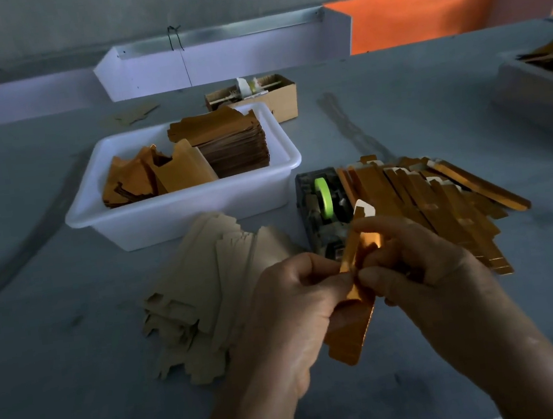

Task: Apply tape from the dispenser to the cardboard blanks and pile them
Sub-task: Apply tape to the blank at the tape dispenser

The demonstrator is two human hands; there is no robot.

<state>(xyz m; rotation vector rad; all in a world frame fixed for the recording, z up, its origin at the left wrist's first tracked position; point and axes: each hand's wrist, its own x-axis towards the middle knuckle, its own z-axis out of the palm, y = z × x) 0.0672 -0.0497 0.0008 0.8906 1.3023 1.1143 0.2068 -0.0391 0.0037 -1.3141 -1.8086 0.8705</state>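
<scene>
A folded gold cardboard blank [351,335] is held upright between both hands near the table's front. My left hand [293,307] pinches its left edge. My right hand [422,261] pinches it from the right, fingers curled round its upper part. Just behind the hands stands a grey tape dispenser [323,211] with a green roll. To the dispenser's right lies a fanned pile of folded gold blanks [439,197]. A heap of flat blanks, plain brown side up [205,293], lies left of my hands.
A white plastic tub [152,216] holding several gold blanks stands behind the flat heap. A small cardboard box [269,96] sits further back. A grey bin [537,93] is at the right edge. White and orange trays line the far side.
</scene>
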